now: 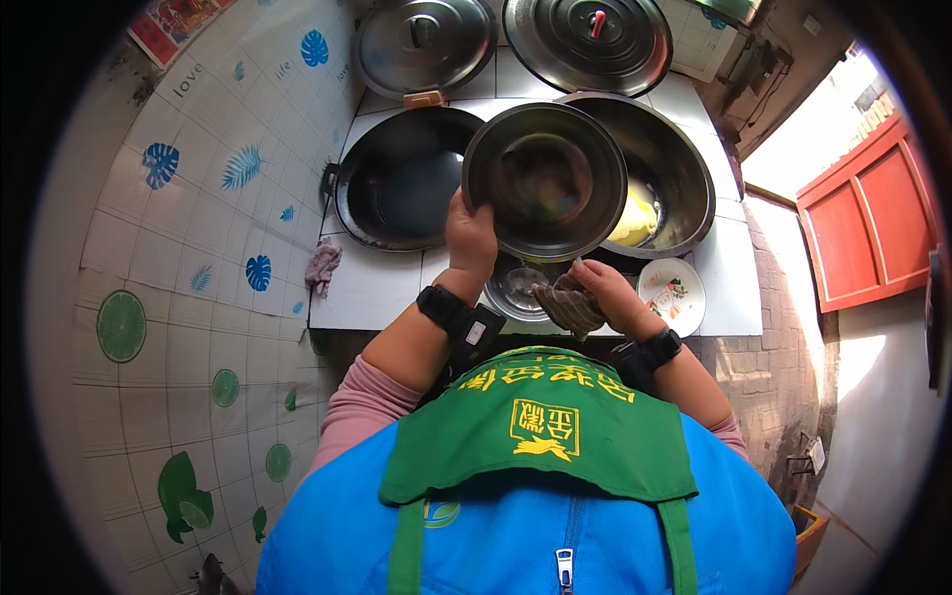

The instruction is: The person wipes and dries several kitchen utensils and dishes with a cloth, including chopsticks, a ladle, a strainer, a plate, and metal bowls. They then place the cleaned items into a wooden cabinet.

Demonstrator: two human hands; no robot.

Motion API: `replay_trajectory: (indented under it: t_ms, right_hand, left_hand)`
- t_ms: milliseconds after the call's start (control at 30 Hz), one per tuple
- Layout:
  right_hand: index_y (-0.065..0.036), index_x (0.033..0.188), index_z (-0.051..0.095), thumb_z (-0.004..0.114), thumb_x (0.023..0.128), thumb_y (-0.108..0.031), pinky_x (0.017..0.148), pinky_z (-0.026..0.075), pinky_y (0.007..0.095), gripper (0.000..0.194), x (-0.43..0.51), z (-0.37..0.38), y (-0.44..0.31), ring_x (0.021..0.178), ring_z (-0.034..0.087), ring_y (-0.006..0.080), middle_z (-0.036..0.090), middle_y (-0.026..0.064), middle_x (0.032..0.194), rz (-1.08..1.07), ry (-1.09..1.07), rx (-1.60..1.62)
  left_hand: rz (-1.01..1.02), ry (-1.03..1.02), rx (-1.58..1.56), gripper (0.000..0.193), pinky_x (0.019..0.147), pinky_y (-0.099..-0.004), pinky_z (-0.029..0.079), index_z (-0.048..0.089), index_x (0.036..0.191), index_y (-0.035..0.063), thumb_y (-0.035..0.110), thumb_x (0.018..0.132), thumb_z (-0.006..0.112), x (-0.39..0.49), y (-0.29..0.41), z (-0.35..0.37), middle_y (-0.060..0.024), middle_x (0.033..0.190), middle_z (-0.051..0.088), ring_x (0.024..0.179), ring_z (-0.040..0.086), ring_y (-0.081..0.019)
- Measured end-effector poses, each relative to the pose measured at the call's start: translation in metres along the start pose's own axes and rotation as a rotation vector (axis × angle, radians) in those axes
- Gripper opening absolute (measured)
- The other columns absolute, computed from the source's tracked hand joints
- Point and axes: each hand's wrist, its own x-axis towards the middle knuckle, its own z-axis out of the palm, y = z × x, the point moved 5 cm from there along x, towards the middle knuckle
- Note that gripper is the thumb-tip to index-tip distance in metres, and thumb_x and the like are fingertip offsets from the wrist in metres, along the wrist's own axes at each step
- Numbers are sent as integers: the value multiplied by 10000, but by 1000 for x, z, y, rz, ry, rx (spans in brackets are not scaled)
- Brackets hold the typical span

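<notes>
My left hand (473,232) grips the lower left rim of a round steel basin (547,182), held over the gap between two large pans. In my right hand (613,291), below the basin's lower right edge, is a brown striped cloth (571,305). A black wok (401,178) lies at the left, partly hidden by the basin. The deep metal pot (680,178) at the right holds something yellow (634,217). Under the basin's near edge stands a smaller metal bowl (513,291) with a clear object in it. A white patterned bowl (671,297) is right of my right hand.
Two round metal lids (425,44) (587,41) stand at the back of the white-tiled counter (379,279). A crumpled pink cloth (323,266) lies at its left edge, beside the tiled wall (216,253). A red door panel (870,216) is at the far right.
</notes>
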Motion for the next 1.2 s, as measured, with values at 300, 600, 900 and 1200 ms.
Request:
replay_trajectory:
  t_ms: [300, 600, 900, 1200]
  right_hand:
    - [38, 1097, 559, 527, 930, -415, 803, 478, 288, 485, -47, -12, 14, 913, 603, 168, 637, 104, 993, 41, 216, 373]
    - [30, 1048, 547, 568, 872, -125, 720, 504, 286, 236, -59, -5, 4, 771, 613, 177, 625, 96, 909, -112, 200, 467]
    - [32, 995, 569, 581, 874, -145, 659, 528, 322, 215, -62, -11, 59, 718, 608, 185, 613, 94, 877, 288, 244, 450]
    - [32, 1213, 452, 509, 929, -189, 811, 526, 355, 364, -63, 2, 20, 916, 620, 205, 590, 135, 1082, -37, 41, 577]
  left_hand:
    - [-512, -180, -120, 447, 885, -288, 445, 443, 1267, 13, -26, 822, 450, -49, -27, 67, -98, 1134, 571, 993, 569, -163]
    - [-239, -167, -175, 606, 905, -275, 441, 334, 1366, 38, -99, 781, 416, -54, -30, 87, -114, 1200, 546, 1093, 543, -198]
    - [-374, -145, -313, 619, 754, -288, 533, 317, 1369, 78, -100, 784, 406, -45, -18, 84, -103, 1202, 522, 1028, 569, -203]
    - [-760, -106, -260, 438, 608, -371, 601, 357, 1203, 118, -59, 811, 438, -68, -25, 88, -117, 1069, 541, 824, 642, -236]
